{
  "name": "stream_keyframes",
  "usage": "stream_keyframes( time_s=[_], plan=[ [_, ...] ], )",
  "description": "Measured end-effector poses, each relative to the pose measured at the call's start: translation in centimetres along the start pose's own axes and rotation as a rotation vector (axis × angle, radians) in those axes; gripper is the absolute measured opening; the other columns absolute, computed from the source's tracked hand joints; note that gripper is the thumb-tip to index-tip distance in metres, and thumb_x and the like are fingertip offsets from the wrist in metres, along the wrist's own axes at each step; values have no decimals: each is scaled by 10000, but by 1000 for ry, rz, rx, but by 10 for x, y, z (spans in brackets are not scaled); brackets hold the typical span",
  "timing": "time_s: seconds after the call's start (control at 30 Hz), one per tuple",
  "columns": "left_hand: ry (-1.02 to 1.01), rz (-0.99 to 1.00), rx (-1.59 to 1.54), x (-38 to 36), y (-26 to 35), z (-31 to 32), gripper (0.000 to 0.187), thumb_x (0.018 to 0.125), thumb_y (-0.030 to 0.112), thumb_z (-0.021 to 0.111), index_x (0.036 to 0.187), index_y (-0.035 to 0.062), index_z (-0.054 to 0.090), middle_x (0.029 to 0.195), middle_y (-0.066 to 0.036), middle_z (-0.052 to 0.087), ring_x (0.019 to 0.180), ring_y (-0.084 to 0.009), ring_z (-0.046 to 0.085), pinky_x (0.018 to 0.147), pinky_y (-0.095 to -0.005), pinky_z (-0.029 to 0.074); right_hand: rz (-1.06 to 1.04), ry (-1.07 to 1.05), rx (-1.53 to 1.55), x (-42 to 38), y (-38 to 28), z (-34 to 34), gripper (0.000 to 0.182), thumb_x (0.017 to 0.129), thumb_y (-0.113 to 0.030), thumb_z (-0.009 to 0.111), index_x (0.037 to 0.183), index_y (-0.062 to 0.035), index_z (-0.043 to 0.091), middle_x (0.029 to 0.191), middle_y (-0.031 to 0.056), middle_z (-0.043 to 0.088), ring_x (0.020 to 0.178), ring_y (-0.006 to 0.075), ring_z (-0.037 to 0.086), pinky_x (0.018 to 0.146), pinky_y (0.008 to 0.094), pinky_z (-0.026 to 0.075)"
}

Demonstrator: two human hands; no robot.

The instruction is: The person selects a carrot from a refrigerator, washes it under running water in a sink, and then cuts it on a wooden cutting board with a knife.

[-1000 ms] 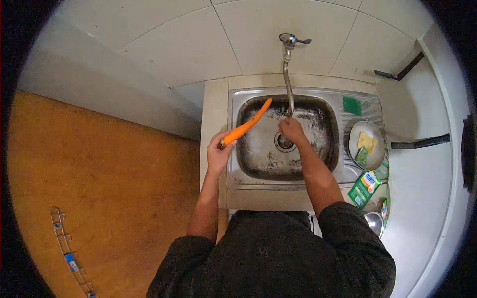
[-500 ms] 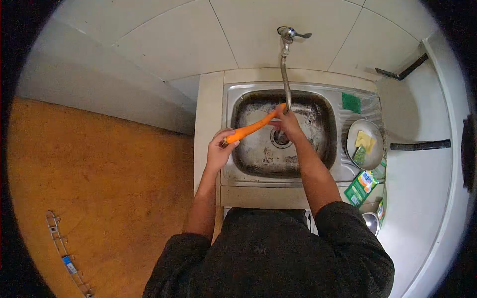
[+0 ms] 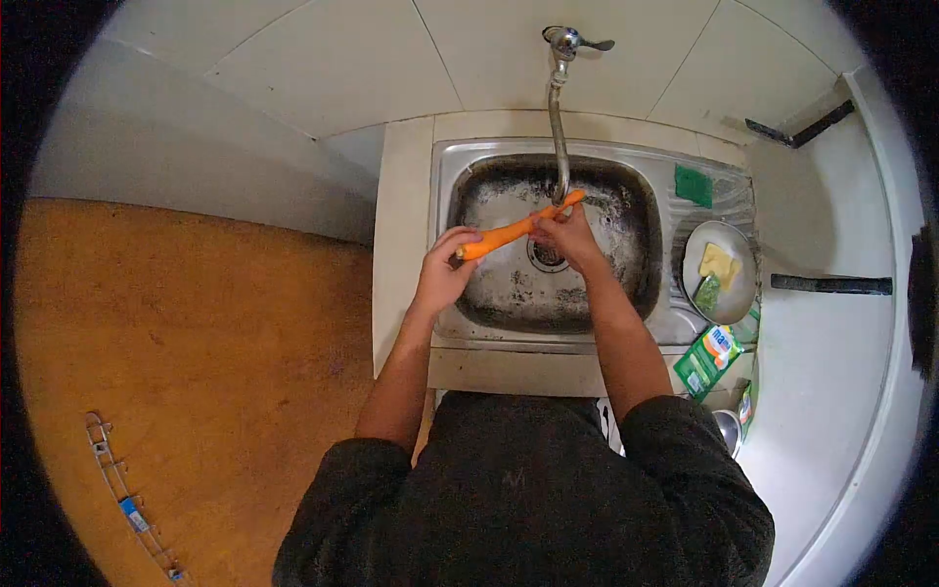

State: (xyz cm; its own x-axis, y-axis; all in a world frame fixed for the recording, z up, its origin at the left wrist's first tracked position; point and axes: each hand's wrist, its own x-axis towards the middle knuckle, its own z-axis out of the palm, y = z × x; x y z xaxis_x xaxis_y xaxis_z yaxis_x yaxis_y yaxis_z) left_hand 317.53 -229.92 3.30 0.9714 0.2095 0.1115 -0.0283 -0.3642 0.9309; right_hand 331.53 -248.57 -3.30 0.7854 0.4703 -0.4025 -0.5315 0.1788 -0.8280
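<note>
An orange carrot [image 3: 504, 237] is held slantwise over the metal sink [image 3: 509, 318], its thick end at the left and its thin tip at the upper right. My left hand [image 3: 446, 274] is closed round the thick end, near the sink's left rim. Farther along, my right hand [image 3: 567, 237] grips the carrot toward its thin end, with the fingertips on its side. The curved tap spout [image 3: 559, 147] comes down just behind the thin end. Below my right hand the drain [image 3: 546, 256] shows in part.
Right of the sink lie a green scouring pad [image 3: 693, 185], a bowl [image 3: 740, 304] with a yellow sponge [image 3: 722, 264] and something green, a green packet [image 3: 706, 362] and a metal bowl [image 3: 727, 428]. The tap handle [image 3: 597, 45] is on the wall. A metal rack [image 3: 119, 489] is at lower left.
The carrot has turned a little toward level, and my right hand has slid from its tip toward its middle. The whole view has shifted slightly, with the sink now higher in it.
</note>
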Motion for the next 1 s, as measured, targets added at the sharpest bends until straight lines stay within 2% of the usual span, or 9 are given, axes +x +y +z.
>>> stream_keyframes(
  time_s=[0.07,0.2,0.27,0.4,0.7,0.77,0.9,0.97,1.0],
  plan=[
    [-20,45,112,0,1,0,313,763,-90,649,1051,26,607,1174,-79,539,1056,-187,562,781,-258,508,5,-5,-56,-5,-7,2,607,851,1,596,1251,-49,142,1105,216,557,928,300,637,781,397,587],
    [-8,-11,43,-3,-1,2,322,754,-94,647,1049,30,612,1173,-84,546,1054,-195,565,804,-265,498,-30,-13,5,0,6,-2,626,854,9,582,1274,-56,122,1102,217,558,934,305,634,777,405,587],
    [-31,5,86,-2,-3,0,340,738,-80,677,1052,34,615,1175,-89,562,1133,-209,528,921,-292,453,-71,-15,0,0,7,-1,631,854,18,568,1290,-65,118,1100,217,563,939,308,634,779,412,585],
    [-38,-72,84,-3,1,1,345,736,-89,674,1052,38,617,1180,-91,556,1136,-207,525,919,-288,455,-90,-17,-40,0,11,-2,626,855,14,563,1294,-64,124,1117,225,561,938,317,636,784,419,582],
    [-49,-16,34,-6,-2,0,333,734,-94,677,1033,41,617,1204,-100,533,1128,-214,531,927,-298,457,-83,5,-36,4,19,-1,744,824,19,601,1326,-8,52,1078,247,588,895,316,645,752,394,585],
    [-24,1,85,-7,5,2,354,714,-116,662,1031,38,626,1171,-110,558,1098,-223,550,893,-290,459,-77,7,-23,0,17,2,604,860,14,573,1287,-48,150,1107,239,575,944,315,638,788,405,579],
    [-45,14,81,-9,-7,1,333,727,-84,692,1027,39,617,1204,-116,536,1115,-222,540,939,-314,446,-101,-56,52,5,28,-8,598,856,24,572,1281,-45,156,1122,247,564,957,314,631,789,403,579],
    [-55,-28,55,-9,-6,1,332,727,-80,694,1027,42,617,1209,-112,537,1127,-225,534,951,-310,436,-137,-85,46,8,34,-13,827,834,38,588,1378,-72,-24,1107,257,570,935,330,632,753,411,586],
    [-60,-31,55,-10,-4,1,332,727,-80,694,1027,42,617,1209,-112,537,1127,-225,534,951,-310,436,-134,-82,49,4,31,-11,827,834,38,588,1378,-72,-24,1107,257,570,935,330,632,753,411,586]
  ],
)
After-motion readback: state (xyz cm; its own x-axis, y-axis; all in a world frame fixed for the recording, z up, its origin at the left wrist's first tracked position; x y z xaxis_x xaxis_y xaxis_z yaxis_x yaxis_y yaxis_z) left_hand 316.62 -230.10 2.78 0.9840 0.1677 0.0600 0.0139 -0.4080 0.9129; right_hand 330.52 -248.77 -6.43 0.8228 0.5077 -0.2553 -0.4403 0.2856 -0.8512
